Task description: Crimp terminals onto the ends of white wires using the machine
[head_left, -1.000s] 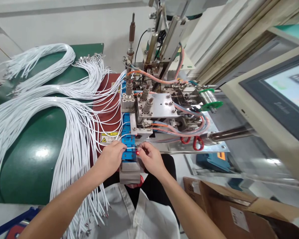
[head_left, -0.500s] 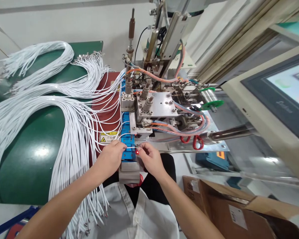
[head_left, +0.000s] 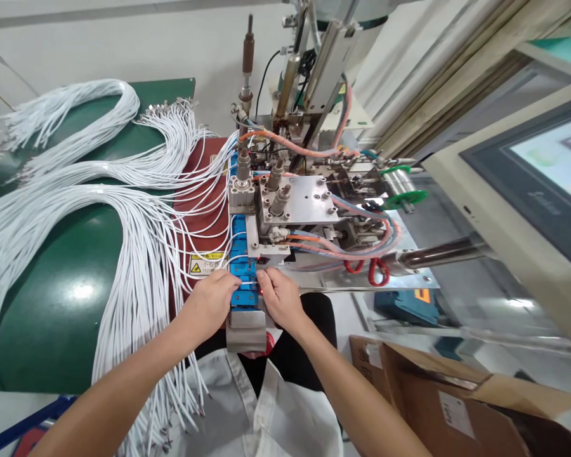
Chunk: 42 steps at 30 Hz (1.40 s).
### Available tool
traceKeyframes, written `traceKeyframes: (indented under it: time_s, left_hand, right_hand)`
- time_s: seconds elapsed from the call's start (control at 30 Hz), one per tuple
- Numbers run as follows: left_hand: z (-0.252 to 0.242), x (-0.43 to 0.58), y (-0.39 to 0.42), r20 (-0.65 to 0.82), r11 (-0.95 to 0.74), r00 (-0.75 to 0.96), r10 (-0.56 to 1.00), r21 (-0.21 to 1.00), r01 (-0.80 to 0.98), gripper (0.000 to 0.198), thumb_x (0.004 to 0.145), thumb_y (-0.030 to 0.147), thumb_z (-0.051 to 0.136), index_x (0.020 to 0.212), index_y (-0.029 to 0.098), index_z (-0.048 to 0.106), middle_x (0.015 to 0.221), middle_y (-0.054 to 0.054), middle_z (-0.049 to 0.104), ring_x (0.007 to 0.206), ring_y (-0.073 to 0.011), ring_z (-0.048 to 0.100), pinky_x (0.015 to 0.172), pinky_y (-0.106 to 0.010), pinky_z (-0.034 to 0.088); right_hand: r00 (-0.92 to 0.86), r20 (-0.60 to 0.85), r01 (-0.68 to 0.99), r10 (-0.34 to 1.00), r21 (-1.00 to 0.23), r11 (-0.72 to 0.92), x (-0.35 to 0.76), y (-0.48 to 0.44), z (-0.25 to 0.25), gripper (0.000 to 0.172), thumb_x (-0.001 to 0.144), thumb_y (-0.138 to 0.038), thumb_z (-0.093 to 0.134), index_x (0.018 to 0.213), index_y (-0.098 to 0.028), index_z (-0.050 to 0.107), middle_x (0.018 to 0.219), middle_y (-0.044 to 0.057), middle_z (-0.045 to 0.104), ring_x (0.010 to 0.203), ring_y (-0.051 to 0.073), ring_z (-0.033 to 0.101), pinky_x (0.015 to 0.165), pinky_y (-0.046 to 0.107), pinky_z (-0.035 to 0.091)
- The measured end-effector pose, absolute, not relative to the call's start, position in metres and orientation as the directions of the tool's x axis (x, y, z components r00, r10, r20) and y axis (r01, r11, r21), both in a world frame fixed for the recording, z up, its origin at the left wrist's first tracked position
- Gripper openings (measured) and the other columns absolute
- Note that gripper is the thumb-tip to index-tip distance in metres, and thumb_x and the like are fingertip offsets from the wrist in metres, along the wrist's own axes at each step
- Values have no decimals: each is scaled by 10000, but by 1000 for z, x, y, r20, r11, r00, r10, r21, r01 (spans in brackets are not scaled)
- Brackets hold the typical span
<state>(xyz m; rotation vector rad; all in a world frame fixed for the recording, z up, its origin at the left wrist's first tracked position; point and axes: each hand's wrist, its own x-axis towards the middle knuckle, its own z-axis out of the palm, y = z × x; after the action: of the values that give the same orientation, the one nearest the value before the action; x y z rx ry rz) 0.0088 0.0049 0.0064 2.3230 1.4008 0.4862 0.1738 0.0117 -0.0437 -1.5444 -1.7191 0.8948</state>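
Between my two hands a short stretch of white cable [head_left: 248,283] lies across one of the blue fixture blocks [head_left: 244,297] at the machine's front. My left hand [head_left: 215,293] is closed, pinching this cable at the left edge of the block. At the block's right side my right hand [head_left: 280,294] has its fingers curled together by the cable's end; what sits in the fingertips is hidden. Other white cables run into the blue blocks farther back. A small red light glows beside the right fingertips.
A large bundle of white cables [head_left: 128,254] spreads over the green table [head_left: 42,304] on the left. The metal machine [head_left: 304,200] with hoses stands ahead, a wire spool [head_left: 402,187] on its right. A screen panel [head_left: 542,152] juts in at right, above a cardboard box [head_left: 438,393].
My right hand has shifted slightly up and its fingers have closed flatter against the block's right side, covering most of the red light. My left hand stays in place.
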Motion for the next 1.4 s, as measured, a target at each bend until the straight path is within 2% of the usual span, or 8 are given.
traceKeyframes:
  time_s: [0.2, 0.47, 0.53, 0.7, 0.83, 0.97, 1.23, 1.4]
  left_hand:
    - [3, 9, 0, 48, -436, 455, 889, 391, 811, 208, 849, 90, 401, 901, 147, 593, 847, -58, 598, 807, -159, 575, 755, -281, 475]
    - [16, 18, -9, 49, -489, 486, 872, 66, 870, 183, 814, 111, 446, 885, 155, 608, 794, -71, 625, 746, -235, 531, 681, -391, 458]
    - [16, 15, -8, 65, -499, 495, 866, 104, 860, 180, 817, 118, 452, 895, 152, 610, 820, -72, 636, 755, -234, 527, 692, -400, 458]
    - [3, -1, 2, 166, -531, 507, 846, 349, 772, 245, 846, 91, 405, 959, 162, 610, 956, -59, 646, 868, -180, 563, 815, -353, 467]
    - [-5, -10, 7, 234, -537, 484, 843, 326, 778, 367, 844, 50, 340, 1154, 133, 517, 1131, -100, 586, 1047, -201, 519, 913, -404, 435]
    - [-2, -7, 4, 272, -547, 479, 835, 302, 781, 359, 848, 55, 341, 1156, 128, 510, 1131, -112, 581, 1061, -203, 515, 933, -409, 430]
    - [20, 0, -4, 212, -519, 475, 854, 277, 809, 223, 836, 111, 453, 1015, 136, 584, 1033, -93, 615, 997, -188, 537, 918, -362, 429]
    - [45, -15, 10, 186, -450, 411, 893, 296, 843, 206, 857, 150, 431, 969, 158, 604, 956, -56, 641, 932, -171, 557, 856, -329, 445]
  right_hand:
    - [68, 7, 454, 998, -890, -25, 161, 5, -55, 337, 860, -363, 308, 560, -216, 266, 489, -63, 303, 466, 100, 323, 474, 222, 266]
    - [65, -44, 429, 997, -901, -67, 164, 6, -53, 379, 849, -409, 348, 534, -206, 293, 470, -65, 320, 461, 93, 329, 469, 218, 260]
    - [99, -66, 394, 993, -914, -100, 167, 6, -51, 392, 835, -440, 375, 530, -204, 303, 473, -64, 316, 474, 96, 331, 481, 219, 269]
    - [175, -83, 178, 981, -977, -114, 181, 5, -50, 398, 823, -491, 383, 570, -187, 418, 522, -38, 391, 505, 107, 374, 500, 229, 310]
    - [200, -58, 101, 978, -992, -79, 196, 1, -50, 426, 819, -507, 394, 549, -181, 432, 510, -32, 395, 485, 104, 363, 475, 232, 305]
    - [215, -41, 103, 976, -993, -64, 206, -4, -50, 444, 819, -517, 396, 538, -177, 439, 505, -29, 403, 484, 104, 368, 473, 237, 307]
    - [208, -18, 181, 978, -982, -56, 221, -7, -58, 451, 820, -528, 384, 538, -180, 434, 501, -21, 403, 475, 114, 375, 464, 243, 315]
    - [211, 68, 492, 975, -869, -46, 243, -1, -86, 461, 814, -558, 339, 544, -197, 433, 482, -15, 413, 476, 143, 417, 479, 258, 341]
